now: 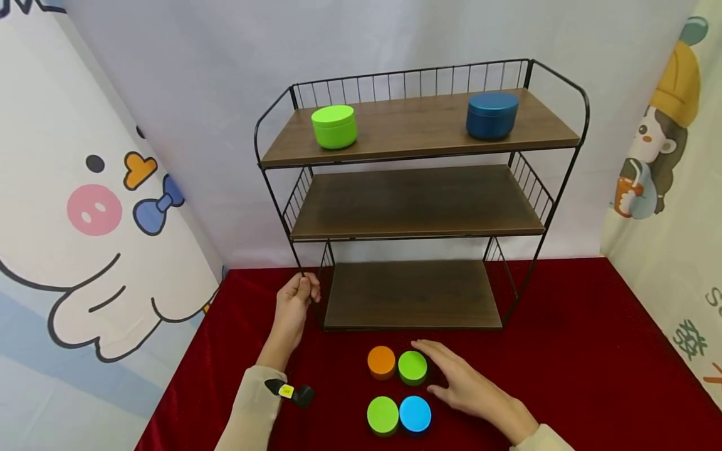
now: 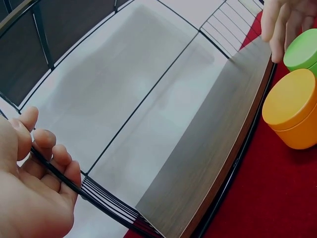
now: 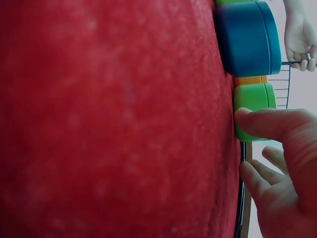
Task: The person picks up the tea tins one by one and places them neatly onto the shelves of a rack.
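Red cloth (image 1: 575, 357); round, lidded green tin (image 1: 413, 367) beside right fingers (image 1: 439, 354).

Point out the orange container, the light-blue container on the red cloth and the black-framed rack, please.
Orange container (image 1: 381, 360): head view, on its lid.
Light-blue container (image 1: 415, 413): head view, on its lid.
Black-framed rack (image 1: 417, 203): head view, on its middle shelf.

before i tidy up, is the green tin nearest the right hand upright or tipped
Upright: the green tin stands on the red cloth with its round top facing up.
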Motion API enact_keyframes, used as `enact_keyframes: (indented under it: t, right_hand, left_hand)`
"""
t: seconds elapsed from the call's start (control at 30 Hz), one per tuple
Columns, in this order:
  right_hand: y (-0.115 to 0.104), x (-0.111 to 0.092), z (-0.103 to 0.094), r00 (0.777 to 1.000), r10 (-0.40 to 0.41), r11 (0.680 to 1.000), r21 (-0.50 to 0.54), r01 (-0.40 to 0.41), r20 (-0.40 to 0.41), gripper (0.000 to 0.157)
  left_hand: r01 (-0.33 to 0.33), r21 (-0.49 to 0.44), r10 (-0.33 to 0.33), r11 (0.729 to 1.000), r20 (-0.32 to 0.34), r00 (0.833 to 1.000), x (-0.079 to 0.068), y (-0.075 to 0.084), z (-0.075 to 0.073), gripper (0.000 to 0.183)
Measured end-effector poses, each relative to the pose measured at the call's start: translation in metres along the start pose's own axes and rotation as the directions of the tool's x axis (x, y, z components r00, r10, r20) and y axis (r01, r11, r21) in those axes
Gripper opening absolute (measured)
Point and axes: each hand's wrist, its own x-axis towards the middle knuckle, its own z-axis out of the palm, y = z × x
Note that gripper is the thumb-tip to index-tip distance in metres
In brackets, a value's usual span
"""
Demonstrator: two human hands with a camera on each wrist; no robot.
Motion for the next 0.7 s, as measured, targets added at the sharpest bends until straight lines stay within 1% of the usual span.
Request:
enact_keyframes:
  t: [0.17,0.4,0.7]
  right_hand:
    - [-0.0006,0.003,0.0015,0.998,0.021,0.999,0.032,-0.023,0.053,0.077]
    - [-0.0014,0.006,0.0023,0.997,0.03,0.998,0.049,-0.033,0.074,0.076]
    - [-0.0029,0.0103,0.005,0.996,-0.016,0.998,0.062,0.011,0.084,0.074]
  left_hand:
    - [-0.009,-0.006,0.009,1.0,0.002,1.0,-0.0008,-0.0004,-0.0003,0.031]
    - [-0.016,-0.012,0.016,1.0,0.0,1.0,-0.0007,0.0,0.0015,0.03]
    - [-0.023,0.008,0.023,1.0,-0.006,1.0,-0.0005,-0.0012,0.0007,0.031]
